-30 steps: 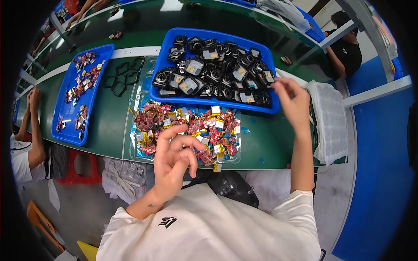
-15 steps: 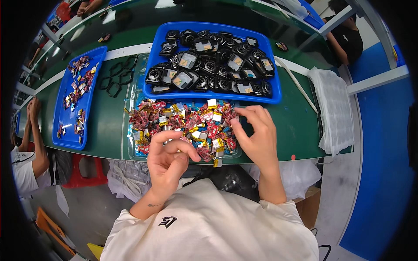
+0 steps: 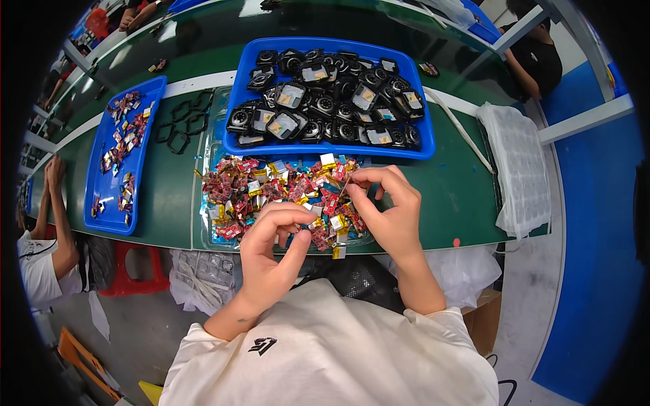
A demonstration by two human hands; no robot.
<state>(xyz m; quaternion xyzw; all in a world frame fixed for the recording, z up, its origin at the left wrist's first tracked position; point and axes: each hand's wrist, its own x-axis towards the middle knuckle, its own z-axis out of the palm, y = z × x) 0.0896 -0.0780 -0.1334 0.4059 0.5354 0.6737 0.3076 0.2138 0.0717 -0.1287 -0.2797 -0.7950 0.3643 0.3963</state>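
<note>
Red circuit boards with small silver-and-yellow battery cells lie in a loose heap point(image 3: 271, 183) on a clear plastic tray point(image 3: 205, 227) in front of me. Over the right part of the heap is my right hand point(image 3: 393, 210), its thumb and forefinger pinched together on a thin little piece too small to name. My left hand point(image 3: 274, 247) hovers at the heap's near edge. Its fingers are curved, with a gap between thumb and forefinger, and no held thing shows there. One battery cell point(image 3: 338, 252) sticks out over the tray's near edge.
Behind the heap stands a blue tray point(image 3: 332, 150) full of black watch housings. Another blue tray point(image 3: 112, 220) with similar boards is at the left, beside several black frames point(image 3: 179, 142). Stacked clear plastic trays point(image 3: 518, 169) sit at the right. Other people work around the tables.
My left hand has turned and its thumb and forefinger have spread apart. The right hand has shifted slightly left, its fingertips now closed over the heap.
</note>
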